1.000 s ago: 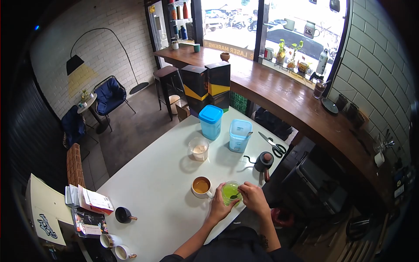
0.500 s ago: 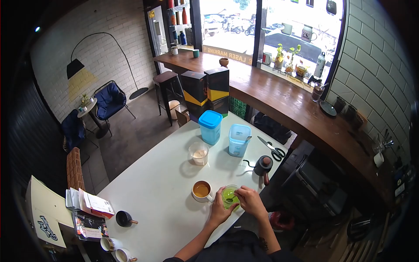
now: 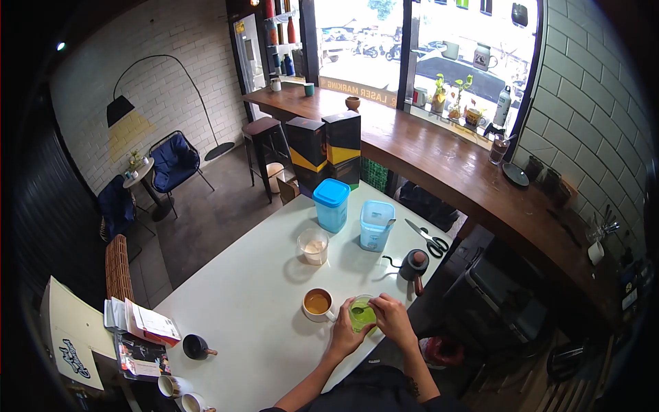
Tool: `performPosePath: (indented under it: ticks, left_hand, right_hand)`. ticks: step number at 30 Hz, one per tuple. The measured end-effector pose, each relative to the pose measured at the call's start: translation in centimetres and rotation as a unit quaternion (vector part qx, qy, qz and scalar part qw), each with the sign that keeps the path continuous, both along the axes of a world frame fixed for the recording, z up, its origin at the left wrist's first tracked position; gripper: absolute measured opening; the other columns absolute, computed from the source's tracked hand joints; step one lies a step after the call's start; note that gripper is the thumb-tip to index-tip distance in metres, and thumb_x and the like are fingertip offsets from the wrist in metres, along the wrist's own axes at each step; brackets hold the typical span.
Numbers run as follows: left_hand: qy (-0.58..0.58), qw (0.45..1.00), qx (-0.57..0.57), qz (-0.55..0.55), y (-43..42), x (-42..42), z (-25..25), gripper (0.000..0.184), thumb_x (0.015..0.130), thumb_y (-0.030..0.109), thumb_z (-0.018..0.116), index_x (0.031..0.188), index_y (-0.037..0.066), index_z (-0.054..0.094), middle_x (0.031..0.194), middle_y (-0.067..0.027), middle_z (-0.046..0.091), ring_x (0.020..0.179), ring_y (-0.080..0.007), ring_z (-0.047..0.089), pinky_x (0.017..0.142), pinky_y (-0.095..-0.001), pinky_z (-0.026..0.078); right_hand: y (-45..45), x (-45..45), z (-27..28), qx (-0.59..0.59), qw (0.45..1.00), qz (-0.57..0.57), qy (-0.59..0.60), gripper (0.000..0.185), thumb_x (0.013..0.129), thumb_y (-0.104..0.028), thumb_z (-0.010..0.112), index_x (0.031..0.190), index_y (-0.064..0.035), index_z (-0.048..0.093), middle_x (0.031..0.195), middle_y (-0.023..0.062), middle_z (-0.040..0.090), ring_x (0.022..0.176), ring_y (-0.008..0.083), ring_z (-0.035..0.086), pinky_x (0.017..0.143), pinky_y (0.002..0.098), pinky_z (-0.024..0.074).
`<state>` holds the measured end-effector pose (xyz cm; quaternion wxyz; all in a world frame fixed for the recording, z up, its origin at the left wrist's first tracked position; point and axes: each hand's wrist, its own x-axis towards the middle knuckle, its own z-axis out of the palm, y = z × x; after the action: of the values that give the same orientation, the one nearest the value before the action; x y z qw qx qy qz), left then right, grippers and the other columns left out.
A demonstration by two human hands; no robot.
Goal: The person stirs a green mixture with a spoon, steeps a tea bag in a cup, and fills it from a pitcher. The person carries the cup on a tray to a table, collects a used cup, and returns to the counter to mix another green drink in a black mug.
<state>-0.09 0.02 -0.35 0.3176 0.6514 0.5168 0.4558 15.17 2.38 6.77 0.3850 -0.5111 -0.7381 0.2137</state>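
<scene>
A clear cup of green liquid (image 3: 362,314) stands near the front right edge of the white table. My left hand (image 3: 347,335) is wrapped round its left and near side. Over the rim, the fingers of my right hand (image 3: 390,316) pinch a spoon (image 3: 358,310) whose bowl is in the green liquid. Just left of the cup is a white mug of brown liquid (image 3: 318,302), its handle towards my left hand. Farther back is a clear tub (image 3: 314,247) with pale contents.
A lidded blue container (image 3: 331,206), an open blue container (image 3: 377,226), black scissors (image 3: 434,245) and a dark kettle (image 3: 414,264) stand across the table's back. At left are a black cup (image 3: 195,347), papers (image 3: 151,321) and two white mugs (image 3: 173,386). A wooden counter (image 3: 439,154) runs behind.
The spoon's bowl has shifted left and away from me inside the cup, and my right hand has moved slightly with it. My left hand keeps its hold. The view has tilted slightly.
</scene>
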Motion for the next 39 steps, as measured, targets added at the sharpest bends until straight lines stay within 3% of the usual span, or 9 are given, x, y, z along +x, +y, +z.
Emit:
performPosePath:
  ticks: [3,6,8,15,17,27,30,32,39]
  left_hand:
    - [-0.001,0.999,-0.031,-0.011,0.0,-0.1,-0.2,0.086,0.075,0.022,0.082,0.140,0.003,0.029,0.131,-0.0203,0.049,0.122,-0.0358,0.051,0.101,-0.0421,0.044]
    - [0.010,1.000,-0.014,-0.007,-0.2,0.0,0.1,0.086,0.075,0.022,0.082,0.140,0.003,0.029,0.131,-0.0203,0.049,0.122,-0.0350,0.052,0.100,-0.0415,0.044]
    - [-0.003,1.000,0.007,0.004,0.1,0.1,-0.6,0.085,0.074,0.031,0.082,0.138,0.002,0.033,0.130,-0.0210,0.050,0.118,-0.0385,0.053,0.096,-0.0432,0.046]
    - [-0.001,1.000,0.004,-0.003,0.1,0.0,-0.2,0.086,0.074,0.031,0.082,0.138,0.002,0.032,0.130,-0.0213,0.050,0.119,-0.0384,0.053,0.097,-0.0432,0.045]
    - [0.008,1.000,-0.019,-0.007,0.0,0.0,-0.1,0.086,0.075,0.023,0.082,0.140,0.002,0.029,0.131,-0.0204,0.049,0.122,-0.0354,0.051,0.100,-0.0419,0.043]
    - [0.014,1.000,-0.017,-0.005,-0.1,0.0,0.5,0.086,0.075,0.023,0.082,0.139,0.002,0.029,0.132,-0.0207,0.048,0.123,-0.0358,0.051,0.101,-0.0419,0.043]
    - [0.005,1.000,0.011,0.005,0.0,0.1,-0.1,0.086,0.075,0.035,0.082,0.138,0.002,0.033,0.130,-0.0208,0.050,0.118,-0.0382,0.053,0.096,-0.0433,0.046]
    - [0.005,1.000,-0.019,-0.012,-0.1,0.0,0.5,0.086,0.075,0.022,0.082,0.140,0.002,0.029,0.131,-0.0206,0.048,0.123,-0.0357,0.050,0.101,-0.0418,0.043]
    - [0.007,0.999,-0.030,-0.014,-0.1,-0.2,0.5,0.084,0.075,0.020,0.081,0.140,0.003,0.029,0.133,-0.0191,0.047,0.124,-0.0352,0.050,0.101,-0.0421,0.043]
  right_hand:
    - [-0.4,-0.1,0.3,-0.027,0.999,0.044,-0.015,0.013,0.083,-0.008,0.061,0.093,-0.0021,0.066,0.084,0.0164,0.061,0.077,0.0384,0.062,0.069,0.0458,0.0498]
    - [-0.5,0.5,0.8,-0.029,0.997,0.055,-0.035,0.011,0.085,-0.006,0.063,0.091,0.0013,0.067,0.081,0.0162,0.061,0.072,0.0372,0.061,0.064,0.0417,0.0482]
    - [-0.4,0.9,0.9,-0.007,0.997,0.030,-0.073,0.010,0.085,-0.006,0.063,0.090,0.0010,0.067,0.080,0.0161,0.061,0.072,0.0372,0.061,0.064,0.0423,0.0480]
    - [-0.1,0.3,0.6,0.004,1.000,-0.025,-0.015,0.009,0.085,-0.006,0.062,0.088,0.0007,0.068,0.079,0.0164,0.060,0.072,0.0369,0.062,0.064,0.0428,0.0479]
    - [-0.1,0.0,0.4,0.006,1.000,-0.007,-0.008,0.010,0.085,-0.006,0.062,0.089,0.0007,0.068,0.079,0.0165,0.060,0.072,0.0368,0.062,0.064,0.0426,0.0481]
    - [-0.3,0.9,0.9,-0.021,0.998,0.053,-0.042,0.011,0.085,-0.006,0.063,0.091,0.0018,0.067,0.079,0.0167,0.060,0.072,0.0366,0.062,0.065,0.0412,0.0482]
    - [-0.3,0.7,1.0,-0.009,0.999,0.015,-0.030,0.011,0.085,-0.006,0.063,0.090,0.0021,0.068,0.079,0.0170,0.061,0.071,0.0365,0.062,0.065,0.0408,0.0480]
    - [-0.2,0.4,0.6,-0.002,1.000,-0.003,-0.015,0.010,0.085,-0.006,0.064,0.089,0.0025,0.068,0.080,0.0174,0.061,0.071,0.0365,0.062,0.065,0.0407,0.0479]
    - [-0.2,-0.3,-0.1,-0.015,0.998,0.058,0.004,0.011,0.085,-0.006,0.063,0.091,0.0025,0.067,0.080,0.0174,0.061,0.071,0.0369,0.061,0.065,0.0411,0.0480]
